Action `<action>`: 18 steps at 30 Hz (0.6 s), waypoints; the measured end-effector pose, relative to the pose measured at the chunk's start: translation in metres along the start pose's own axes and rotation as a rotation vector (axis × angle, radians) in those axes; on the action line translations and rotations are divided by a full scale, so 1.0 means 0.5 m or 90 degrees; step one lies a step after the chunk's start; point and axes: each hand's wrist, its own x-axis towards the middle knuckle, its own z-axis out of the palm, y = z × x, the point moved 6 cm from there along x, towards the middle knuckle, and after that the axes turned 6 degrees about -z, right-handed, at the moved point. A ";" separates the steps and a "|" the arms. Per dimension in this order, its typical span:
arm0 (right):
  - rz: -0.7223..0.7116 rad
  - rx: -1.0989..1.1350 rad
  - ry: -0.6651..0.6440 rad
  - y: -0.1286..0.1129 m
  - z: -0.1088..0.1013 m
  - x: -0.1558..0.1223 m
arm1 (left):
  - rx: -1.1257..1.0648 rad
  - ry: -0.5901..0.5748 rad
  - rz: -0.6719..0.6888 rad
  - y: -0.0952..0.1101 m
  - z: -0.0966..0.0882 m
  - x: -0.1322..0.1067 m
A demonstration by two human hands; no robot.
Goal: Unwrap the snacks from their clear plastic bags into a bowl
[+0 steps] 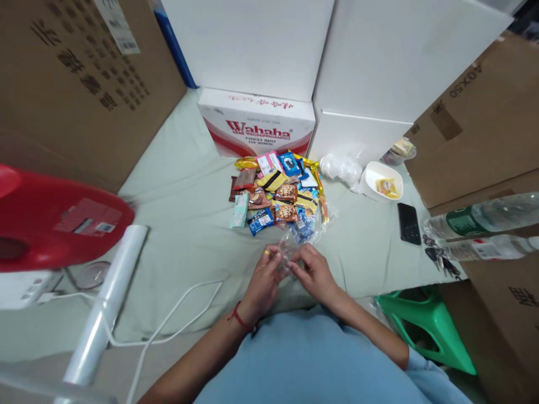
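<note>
My left hand [264, 280] and my right hand [314, 273] meet low in the middle of the head view, fingers pinched on a clear plastic bag [289, 253] held between them. A red string circles my left wrist. Just beyond the hands lies a pile of small snack packets [278, 193] in many colours, spread over a pale green cloth [185, 224]. The far end of the clear bag reaches the near edge of the pile.
A Wahaha box [256, 123] and white boxes [379, 67] stand behind the pile; brown cartons flank both sides. A white bowl [381, 179], black phone [409, 223], keys, water bottles [484, 216] lie right. Red stool [50, 219], film roll [107, 297], white cable left; green stool [425, 325] near right.
</note>
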 end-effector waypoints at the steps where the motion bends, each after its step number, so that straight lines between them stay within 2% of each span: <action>1: 0.026 0.021 0.012 0.006 -0.007 0.000 | -0.015 -0.001 -0.001 0.000 -0.001 0.002; 5: 0.133 0.085 0.049 0.031 -0.030 -0.002 | -0.081 0.006 -0.025 -0.003 -0.013 0.009; 8: 0.157 0.102 0.058 0.031 -0.034 -0.003 | -0.098 -0.027 -0.042 -0.007 -0.017 0.010; 11: 0.183 0.117 0.044 0.025 -0.024 -0.007 | -0.044 -0.069 -0.020 -0.006 -0.021 0.007; 13: 0.204 0.149 0.036 0.022 -0.013 -0.010 | 0.068 -0.072 0.045 0.002 -0.026 0.004; 18: 0.277 0.219 0.039 0.034 0.009 -0.004 | 0.546 -0.072 0.296 0.026 -0.003 -0.020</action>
